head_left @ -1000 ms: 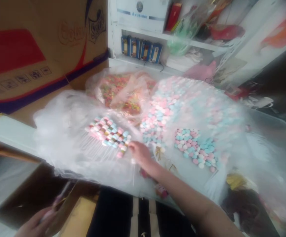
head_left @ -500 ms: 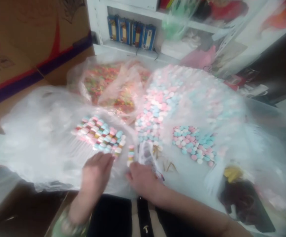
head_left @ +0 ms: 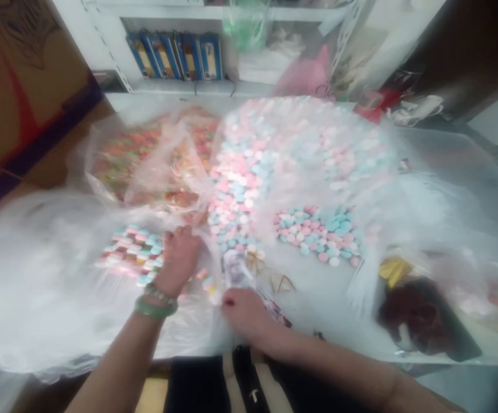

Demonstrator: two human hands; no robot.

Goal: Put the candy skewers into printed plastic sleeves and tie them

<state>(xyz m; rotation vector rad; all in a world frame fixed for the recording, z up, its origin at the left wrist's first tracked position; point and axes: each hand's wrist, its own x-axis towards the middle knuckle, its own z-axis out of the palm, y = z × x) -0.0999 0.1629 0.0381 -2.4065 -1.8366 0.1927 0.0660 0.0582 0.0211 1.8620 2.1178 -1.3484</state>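
My left hand point(head_left: 179, 258), with a green bangle point(head_left: 156, 307) and a beaded bracelet on its wrist, rests among folds of a clear plastic bag point(head_left: 46, 275) and seems to pinch them. Beneath the plastic, rows of pink, white and blue candies on sticks point(head_left: 135, 255) lie just left of that hand. My right hand point(head_left: 246, 318) lies close to a short stick of candies point(head_left: 209, 287), and its fingers are partly blurred. Beyond both hands lie loose pastel round candies point(head_left: 240, 189) and a patch of them point(head_left: 315, 235).
Another plastic bag of orange-green candies point(head_left: 146, 163) lies at the back left. A cardboard box point(head_left: 20, 74) stands at left, and a white shelf with blue boxes point(head_left: 174, 54) stands behind. A dark bag point(head_left: 416, 310) and yellow item point(head_left: 395, 269) lie at right.
My left hand has moved forward from the bag's near side into the plastic folds, which now bunch around it. The short candy stick sits lower, nearer my right hand. The view has shifted.
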